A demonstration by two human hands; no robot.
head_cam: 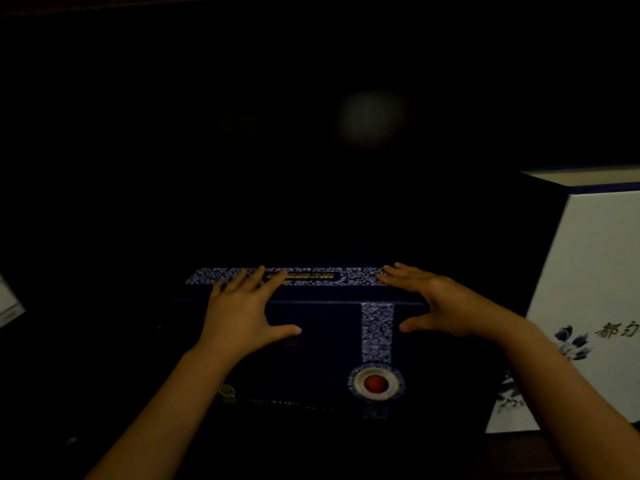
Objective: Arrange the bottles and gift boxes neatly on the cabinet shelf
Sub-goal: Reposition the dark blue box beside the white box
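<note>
Two gift boxes sit in a very dark cabinet space. Largest in view is the white gift box (585, 292) at the right, upright, printed with blue flowers and dark characters. Just left of it, centred, is a dark blue gift box (332, 344) with a patterned strip along its top and a round red-centred emblem (376, 382) on its front. Both hands lie spread wide on that dark box: the left hand (242, 311) flat over its top front edge, the right hand (440, 299) near its right end.
</note>
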